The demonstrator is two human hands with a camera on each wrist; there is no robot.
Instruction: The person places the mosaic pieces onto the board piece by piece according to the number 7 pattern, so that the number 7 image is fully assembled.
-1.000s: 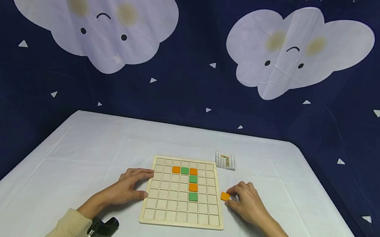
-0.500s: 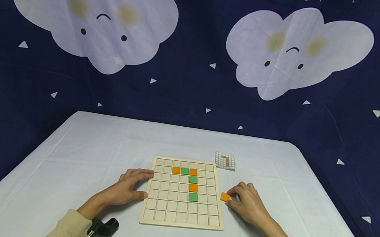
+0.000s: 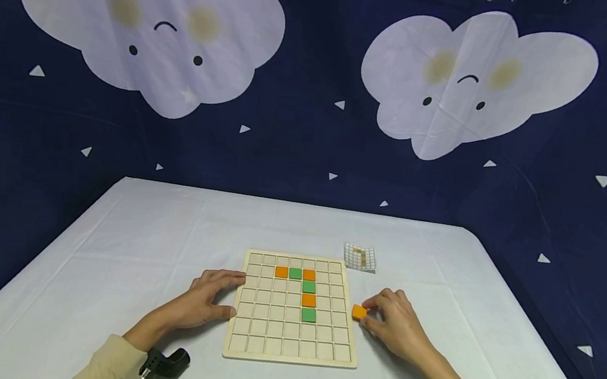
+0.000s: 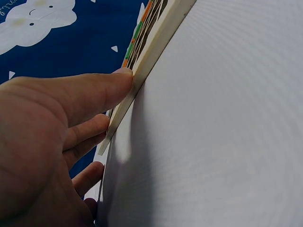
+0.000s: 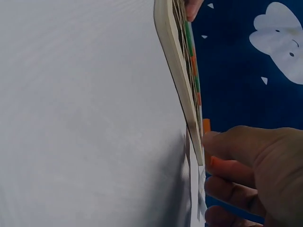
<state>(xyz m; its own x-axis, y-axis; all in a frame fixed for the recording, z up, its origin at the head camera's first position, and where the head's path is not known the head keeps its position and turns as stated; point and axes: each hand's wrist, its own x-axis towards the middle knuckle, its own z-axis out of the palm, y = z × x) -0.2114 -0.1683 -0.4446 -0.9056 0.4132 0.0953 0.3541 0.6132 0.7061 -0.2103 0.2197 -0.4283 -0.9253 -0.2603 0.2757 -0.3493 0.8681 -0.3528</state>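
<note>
A pale wooden grid board [image 3: 268,327] lies on the white table. Orange and green square tiles sit in some of its cells, such as a green tile [image 3: 308,314] at the lower end of a column. My left hand [image 3: 200,299] rests at the board's left edge, its thumb and fingertips touching the rim with the fingers extended. Just off the board's right edge, my right hand [image 3: 397,326] pinches an orange tile [image 3: 358,312] between thumb and fingers. In the right wrist view the orange tile [image 5: 207,125] shows partly behind the thumb.
A small card [image 3: 360,258] printed with a grid and coloured squares lies past the board's top right corner. Behind the table [image 3: 161,208] hangs a dark blue cloth [image 3: 295,169] with clouds and white triangles. Both wrists wear black camera mounts.
The orange tile in my right hand has tilted and shifted very slightly. My left hand and the board have stayed in place.
</note>
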